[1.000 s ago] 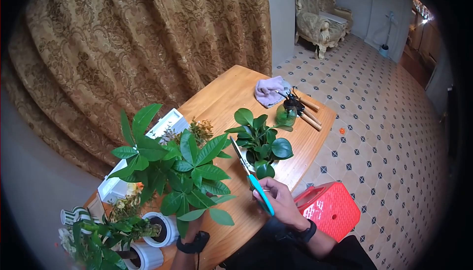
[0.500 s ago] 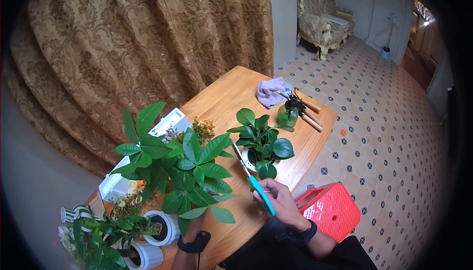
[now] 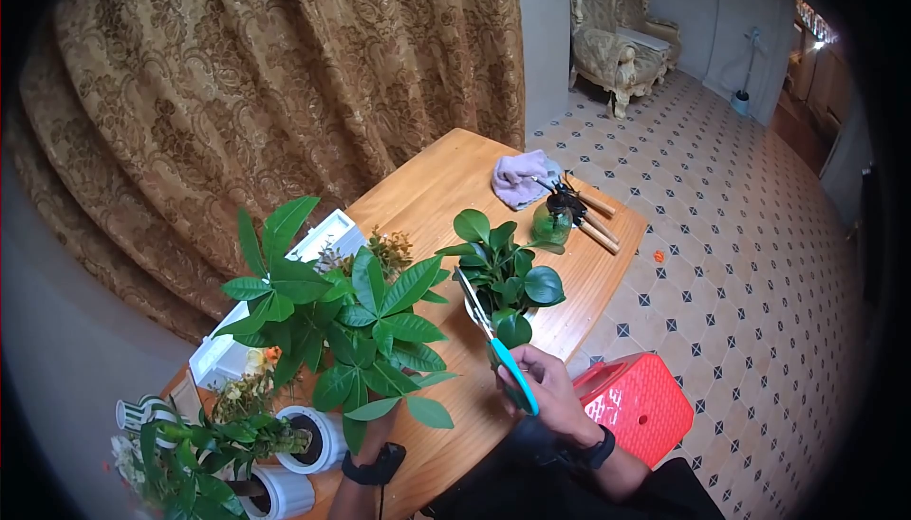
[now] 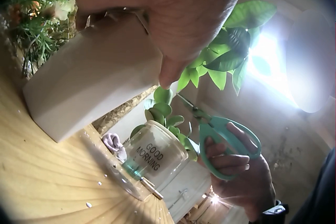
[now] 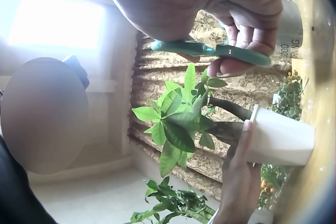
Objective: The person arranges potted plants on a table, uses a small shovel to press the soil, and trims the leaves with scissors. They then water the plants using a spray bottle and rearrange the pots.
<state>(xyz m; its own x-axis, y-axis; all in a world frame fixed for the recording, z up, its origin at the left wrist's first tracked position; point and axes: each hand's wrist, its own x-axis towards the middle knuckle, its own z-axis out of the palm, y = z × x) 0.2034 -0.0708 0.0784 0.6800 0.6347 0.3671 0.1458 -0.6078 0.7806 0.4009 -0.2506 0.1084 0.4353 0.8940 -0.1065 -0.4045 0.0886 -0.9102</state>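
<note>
My left hand [image 5: 236, 187] grips the rim of a tall white flowerpot [image 4: 94, 77], thumb along its side. In this pot stands a leafy plant [image 3: 380, 330] with a thick woody stem; its broad green leaves hide the pot and most of that hand in the head view. My right hand [image 3: 550, 392] holds teal-handled scissors [image 3: 512, 373], fingers through the loops in the left wrist view. Their blades point up and away, overlapping a round-leaved plant [image 3: 508, 278] in the head view. That plant's white pot [image 4: 155, 150] reads GOOD MORNING.
Two white-potted plants [image 3: 327, 439] crowd the table's near left, with a white planter box [image 3: 218, 359] behind. Toward the far right lie a purple cloth [image 3: 519, 178], a green glass jar [image 3: 550, 226] and wooden-handled tools [image 3: 598, 233]. A red stool [image 3: 645, 406] stands beside the table.
The right hand has shifted slightly to the right with the scissors, whose tip now lies a little lower over the round-leaved plant. The left hand has stayed in place.
</note>
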